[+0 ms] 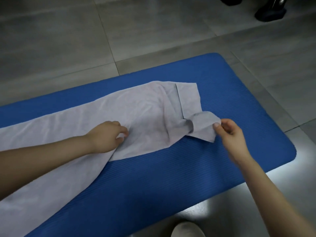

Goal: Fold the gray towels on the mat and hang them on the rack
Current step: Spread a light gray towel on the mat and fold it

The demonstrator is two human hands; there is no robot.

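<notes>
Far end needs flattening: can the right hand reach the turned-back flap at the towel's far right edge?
Probably yes: nothing lies between the right hand and the flap, though it is pinching the towel corner.

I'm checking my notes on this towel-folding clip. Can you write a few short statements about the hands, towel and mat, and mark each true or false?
1. The right hand pinches a corner of the gray towel. True.
2. The towel lies on a red mat. False: the mat is blue.
3. The towel is already folded into a small neat square. False: it lies long and rumpled, with its far end turned over.
4. The left hand is on the towel's middle, fingers curled at the cloth. True.
5. The tip of a shoe shows at the lower edge, on the floor beside the mat. True.
</notes>
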